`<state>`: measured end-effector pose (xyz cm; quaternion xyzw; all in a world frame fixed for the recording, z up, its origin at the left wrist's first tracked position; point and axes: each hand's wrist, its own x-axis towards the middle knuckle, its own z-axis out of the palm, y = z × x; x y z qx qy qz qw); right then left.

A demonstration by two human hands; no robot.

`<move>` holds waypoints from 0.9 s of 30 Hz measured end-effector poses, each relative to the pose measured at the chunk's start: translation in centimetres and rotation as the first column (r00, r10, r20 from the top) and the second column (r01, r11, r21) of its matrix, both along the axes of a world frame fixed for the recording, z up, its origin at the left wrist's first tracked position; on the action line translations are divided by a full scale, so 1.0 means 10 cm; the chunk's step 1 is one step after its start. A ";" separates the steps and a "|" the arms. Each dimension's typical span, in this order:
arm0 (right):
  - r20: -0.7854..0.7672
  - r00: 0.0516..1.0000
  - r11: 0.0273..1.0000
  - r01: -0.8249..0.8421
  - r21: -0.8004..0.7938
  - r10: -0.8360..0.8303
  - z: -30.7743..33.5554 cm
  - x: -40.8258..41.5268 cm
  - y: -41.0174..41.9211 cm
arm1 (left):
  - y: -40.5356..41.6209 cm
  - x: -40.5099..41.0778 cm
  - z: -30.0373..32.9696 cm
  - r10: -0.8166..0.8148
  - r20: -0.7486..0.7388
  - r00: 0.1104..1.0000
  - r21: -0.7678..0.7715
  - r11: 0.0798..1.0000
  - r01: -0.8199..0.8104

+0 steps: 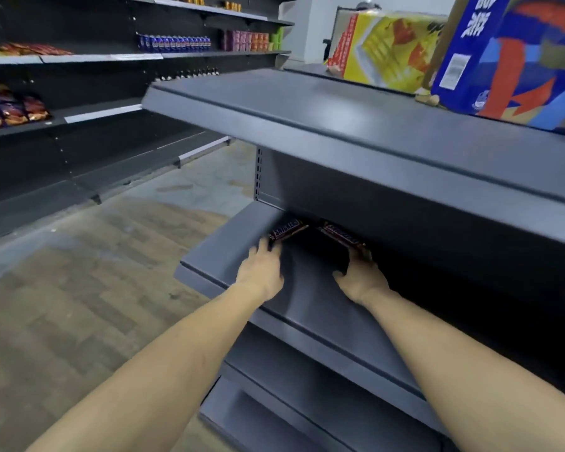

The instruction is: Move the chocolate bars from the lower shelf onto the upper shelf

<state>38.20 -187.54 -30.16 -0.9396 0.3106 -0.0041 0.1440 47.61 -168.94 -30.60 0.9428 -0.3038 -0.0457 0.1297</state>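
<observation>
Both hands reach under the upper shelf [356,125] onto the lower shelf [229,243]. Left hand [261,272] touches one bar [286,229]; right hand [361,277] meets the other bar [343,237]. Grip closure: cannot tell, fingers hidden. Advice: pinch each bar firmly, draw out clear of the shelf edge before lifting.

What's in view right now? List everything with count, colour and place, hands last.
chocolate bars: two, dark brown wrappers, lower shelf, one at each hand
lower shelf: one, grey, under the upper shelf
upper shelf: one, grey, bare at front
yellow box: one, yellow and red, back of upper shelf
blue box: one, blue and red, right of yellow box
wall shelves: several, dark, far left, holding packets and bottles
floor: wood pattern
left hand: fingers on the left bar
right hand: fingers at the right bar; grip unclear
</observation>
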 end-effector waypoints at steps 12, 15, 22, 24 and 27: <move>0.124 0.983 0.989 0.141 -0.053 -0.134 -0.31 0.42 -0.21 | -0.48 0.67 -0.42 0.089 0.250 0.964 -0.068 0.995 -0.074; 0.211 0.967 0.986 0.158 -0.053 -0.143 -0.36 0.42 -0.23 | -0.56 0.73 -0.44 0.102 0.247 0.964 -0.113 0.991 -0.076; 0.096 0.984 0.983 0.158 -0.092 -0.149 -0.29 0.26 -0.11 | -0.47 0.73 -0.22 -0.030 0.252 0.967 0.056 0.998 0.017; 0.017 0.989 0.988 0.149 -0.038 -0.148 -0.20 0.17 -0.10 | -0.41 0.73 -0.12 -0.060 0.201 0.978 0.079 0.996 0.045; -0.065 0.989 0.990 0.136 0.023 -0.134 -0.09 0.00 -0.07 | -0.32 0.68 -0.01 -0.122 0.086 0.989 0.090 0.989 0.114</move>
